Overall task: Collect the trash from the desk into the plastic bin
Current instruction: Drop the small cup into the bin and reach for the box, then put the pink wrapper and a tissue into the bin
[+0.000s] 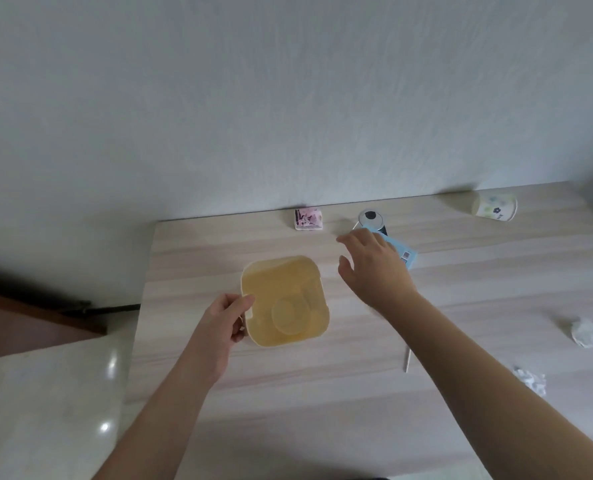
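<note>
A pale yellow plastic bin point(288, 278) stands upright on the light wooden desk point(357, 393), with nothing visible inside. My left hand point(224, 322) grips its left rim. My right hand point(371, 268) hovers with relaxed fingers over the left end of a light blue carton point(406, 254), right of the bin. Trash lies around: a pink-and-white packet point(309, 219) by the wall, a round silver lid point(371, 218), a flowered paper cup point(496, 206) on its side, two crumpled tissues point(587, 332) point(532, 379) and a thin wooden stick point(407, 358).
A white wall runs along the desk's far edge. The desk's left edge drops to a glossy pale floor point(63, 393), where a brown piece of furniture point(28, 323) stands.
</note>
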### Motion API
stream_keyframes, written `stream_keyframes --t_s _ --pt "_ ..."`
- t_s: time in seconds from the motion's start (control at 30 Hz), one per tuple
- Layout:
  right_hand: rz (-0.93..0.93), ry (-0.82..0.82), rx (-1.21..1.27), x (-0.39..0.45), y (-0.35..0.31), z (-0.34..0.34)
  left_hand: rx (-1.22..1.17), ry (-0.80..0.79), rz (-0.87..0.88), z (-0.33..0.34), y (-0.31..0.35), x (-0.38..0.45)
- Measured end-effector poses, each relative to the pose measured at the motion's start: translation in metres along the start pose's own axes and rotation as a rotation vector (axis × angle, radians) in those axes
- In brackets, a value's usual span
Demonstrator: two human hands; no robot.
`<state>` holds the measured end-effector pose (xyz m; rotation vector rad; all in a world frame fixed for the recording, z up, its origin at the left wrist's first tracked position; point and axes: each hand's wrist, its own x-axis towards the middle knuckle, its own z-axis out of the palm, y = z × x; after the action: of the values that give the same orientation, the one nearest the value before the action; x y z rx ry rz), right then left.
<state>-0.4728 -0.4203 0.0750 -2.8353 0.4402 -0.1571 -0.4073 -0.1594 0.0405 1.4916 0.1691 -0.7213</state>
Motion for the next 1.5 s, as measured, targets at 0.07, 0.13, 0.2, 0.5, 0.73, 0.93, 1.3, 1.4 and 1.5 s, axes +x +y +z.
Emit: stream_keyframes --t_s 0.07,0.13,0.2,0.5,0.73,0.93,1.3,1.4,1.5 --pt "-0.005 -0.042 -0.007 0.024 0.012 0.004 0.01 0.007 0.013 0.002 0.01 0.006" --pt "-0.037 -0.083 -0.016 0.046 0.019 0.013 0.0 0.02 0.019 0.004 0.019 0.012" --pt "-0.073 -0.123 -0.031 0.066 0.022 0.025 -0.03 0.044 0.019 0.008 0.027 0.017" --pt "-0.155 -0.268 -0.077 0.143 0.024 0.094 -0.135 0.177 0.029 0.024 0.034 0.031" --pt "-0.215 -0.388 -0.229 0.169 0.034 0.145 -0.159 0.266 -0.013 0.015 0.02 0.029" --pt "-0.205 -0.411 -0.341 0.179 0.039 0.17 -0.125 0.3 -0.006 0.014 0.016 0.027" --pt "-0.305 -0.334 -0.337 0.148 0.058 0.175 -0.095 0.315 0.021 0.012 0.014 0.019" --pt "-0.313 -0.308 -0.342 0.126 0.056 0.172 -0.09 0.308 0.018 0.014 0.01 0.012" --pt "-0.283 -0.304 -0.359 0.098 0.048 0.165 -0.106 0.309 0.009 0.017 0.006 0.004"
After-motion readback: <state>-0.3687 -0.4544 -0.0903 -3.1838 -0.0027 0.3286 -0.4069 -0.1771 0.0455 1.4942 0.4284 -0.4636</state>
